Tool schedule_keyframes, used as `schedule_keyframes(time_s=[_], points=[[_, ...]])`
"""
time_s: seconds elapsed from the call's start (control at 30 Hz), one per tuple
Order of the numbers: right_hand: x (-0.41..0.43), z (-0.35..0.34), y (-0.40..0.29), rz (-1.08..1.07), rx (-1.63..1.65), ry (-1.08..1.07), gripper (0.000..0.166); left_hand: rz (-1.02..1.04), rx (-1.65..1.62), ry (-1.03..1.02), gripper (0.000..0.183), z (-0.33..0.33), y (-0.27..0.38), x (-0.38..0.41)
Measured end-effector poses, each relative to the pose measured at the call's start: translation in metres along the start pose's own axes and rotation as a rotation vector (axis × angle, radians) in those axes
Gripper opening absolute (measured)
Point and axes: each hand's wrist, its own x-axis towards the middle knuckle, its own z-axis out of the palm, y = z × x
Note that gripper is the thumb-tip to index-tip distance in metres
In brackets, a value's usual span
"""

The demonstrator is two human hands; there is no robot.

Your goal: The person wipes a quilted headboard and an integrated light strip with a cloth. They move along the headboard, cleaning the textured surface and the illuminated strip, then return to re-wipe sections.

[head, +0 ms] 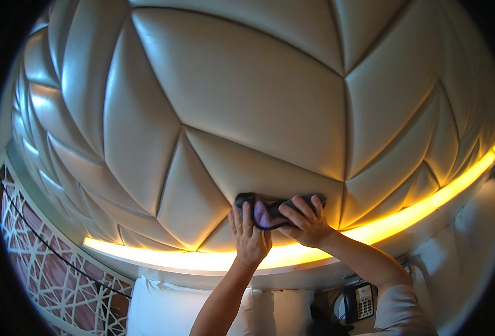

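Observation:
A dark cloth with a purple patch [264,216] is pressed against the padded leather-look wall panel [256,80], low down and just above a glowing yellow light strip. On the cloth's left end lies my left hand [249,241], its fingers pointing up. My right hand [308,224] rests on the right end with the fingers bent over the fabric. Both hands touch the cloth; whether the fingers grip it or only press it is hard to tell on the left.
A lit ledge [180,258] curves below the panel. Under it are white bedding [167,308] at left, a desk telephone [363,300] and more white bedding [440,260] at right. A white lattice screen [62,277] and a dark cable stand at far left.

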Motion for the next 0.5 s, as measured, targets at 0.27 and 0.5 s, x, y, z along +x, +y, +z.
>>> schedule_keyframes(time_s=[0.27,0.5], points=[[0.151,0.008,-0.005,0.181,0.155,0.041,0.052,0.012,0.151,0.196,0.050,-0.042,-0.061,0.128],[0.209,0.083,-0.071,-0.195,0.384,0.035,0.051,-0.145,0.426,0.278,0.042,-0.085,-0.145,0.069]])
